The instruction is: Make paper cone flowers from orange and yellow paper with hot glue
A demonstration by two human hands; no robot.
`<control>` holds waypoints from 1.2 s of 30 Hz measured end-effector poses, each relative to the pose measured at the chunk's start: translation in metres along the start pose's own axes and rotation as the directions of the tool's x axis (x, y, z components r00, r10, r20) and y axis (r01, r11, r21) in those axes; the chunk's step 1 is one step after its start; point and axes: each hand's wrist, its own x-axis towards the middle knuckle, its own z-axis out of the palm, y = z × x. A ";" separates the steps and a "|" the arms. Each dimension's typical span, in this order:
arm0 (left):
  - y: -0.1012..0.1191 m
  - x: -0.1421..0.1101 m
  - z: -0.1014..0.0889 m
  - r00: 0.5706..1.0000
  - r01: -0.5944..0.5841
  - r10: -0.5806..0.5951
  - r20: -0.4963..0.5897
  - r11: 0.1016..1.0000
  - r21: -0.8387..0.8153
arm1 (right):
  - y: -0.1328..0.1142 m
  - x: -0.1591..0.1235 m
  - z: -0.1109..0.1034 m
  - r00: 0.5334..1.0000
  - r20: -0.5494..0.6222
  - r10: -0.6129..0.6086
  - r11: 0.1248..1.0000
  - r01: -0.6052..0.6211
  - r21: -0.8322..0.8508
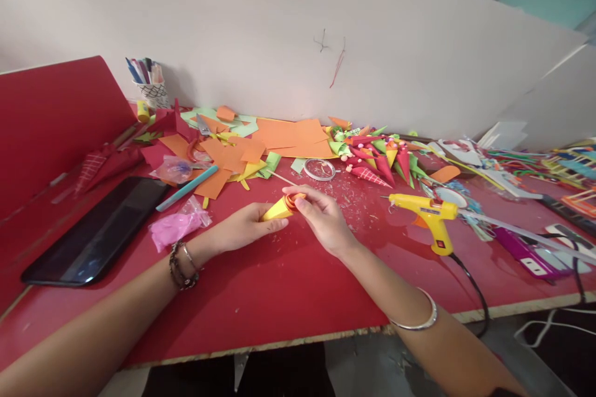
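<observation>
Above the front middle of the red table, my left hand (249, 223) is closed around a small yellow paper cone (275, 210). A rolled piece of orange paper (292, 199) shows at the cone's wide end. My right hand (325, 218) pinches that orange paper between thumb and fingers. From behind the right fingertips a thin wooden stick (279, 178) points up and to the left; whether those fingers grip it is hidden. Off to the right, a yellow hot glue gun (431, 211) lies on the table, apart from both hands.
A black phone-like slab (100, 229) and a pink packet (174, 227) lie left. Orange paper sheets (291, 138) and finished small paper cones (372, 164) crowd the back beside a clear tape roll (319, 169). A purple power strip (531, 254) sits right, cords trailing over the table edge.
</observation>
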 end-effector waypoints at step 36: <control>-0.007 -0.002 0.003 0.986 -0.162 0.163 0.014 0.985 -0.053 | -0.001 0.001 0.000 0.986 0.162 -0.022 1.000 0.026 -0.018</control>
